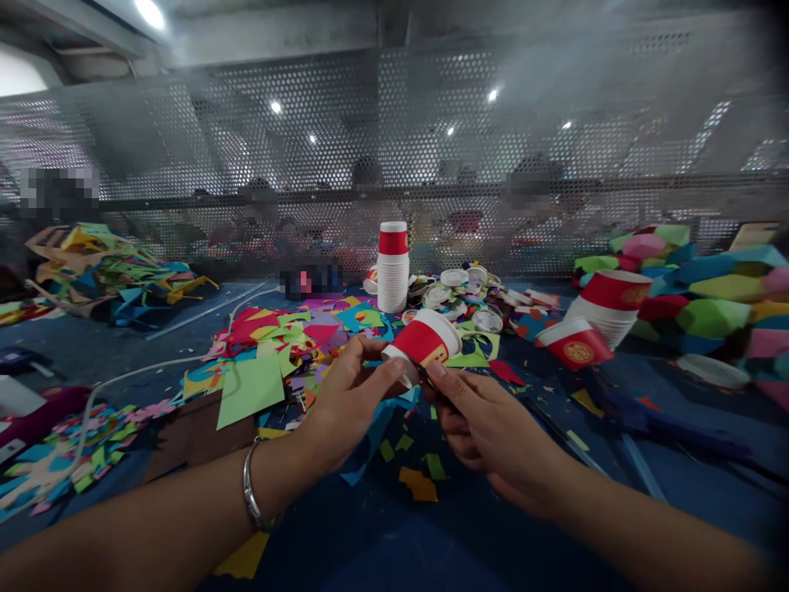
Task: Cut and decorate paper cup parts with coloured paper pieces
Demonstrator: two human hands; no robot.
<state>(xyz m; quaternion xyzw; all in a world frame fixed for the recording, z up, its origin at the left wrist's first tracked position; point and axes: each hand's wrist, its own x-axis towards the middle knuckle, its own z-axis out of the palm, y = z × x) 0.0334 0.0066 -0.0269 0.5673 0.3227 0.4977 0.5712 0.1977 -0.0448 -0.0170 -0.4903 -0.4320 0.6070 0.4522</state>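
Observation:
My left hand (348,390), with a silver bangle at its wrist, grips a red and white paper cup (414,340) between thumb and fingers. The cup lies tilted on its side above the table. Close against the cup's near edge, my right hand (481,407) is closed, thumb pressed on the curled fingers. A small dark thing shows at its thumb tip, too little visible to name. Beyond the held cup stands a tall stack of paper cups (393,281). A red cup piece (576,344) leans by another, tilted cup stack (613,300) on the right.
Colored paper scraps (308,329) spread over the blue table (370,543). Lids and cut cup pieces (456,288) are heaped behind. Folded paper shapes (715,316) pile up at the right, paper strips (104,263) at the left. A perforated metal screen (333,123) closes off the back.

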